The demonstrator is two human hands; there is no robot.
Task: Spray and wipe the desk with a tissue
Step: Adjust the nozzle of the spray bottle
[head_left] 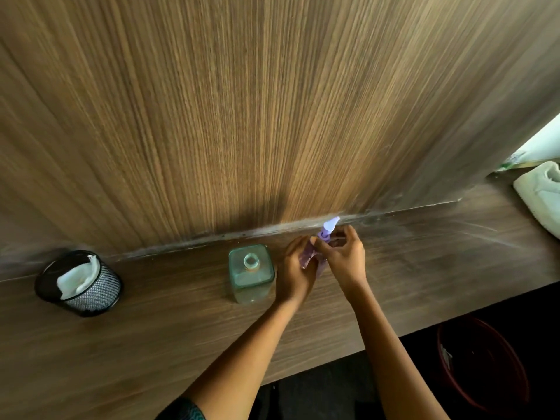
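Note:
A small purple spray bottle [328,230] stands near the back of the wooden desk [181,322], its pale nozzle pointing right. My left hand [295,271] wraps around the bottle's body from the left. My right hand [344,256] holds the bottle near its neck and pump head. Both hands hide most of the bottle. White tissue [79,277] sticks out of a black mesh cup [80,283] at the desk's left.
A clear greenish square glass bottle [251,272] without a cap stands just left of my hands. A white shoe [542,195] lies on the desk's far right. A wood panel wall rises behind. A dark red bin [481,365] sits on the floor below right.

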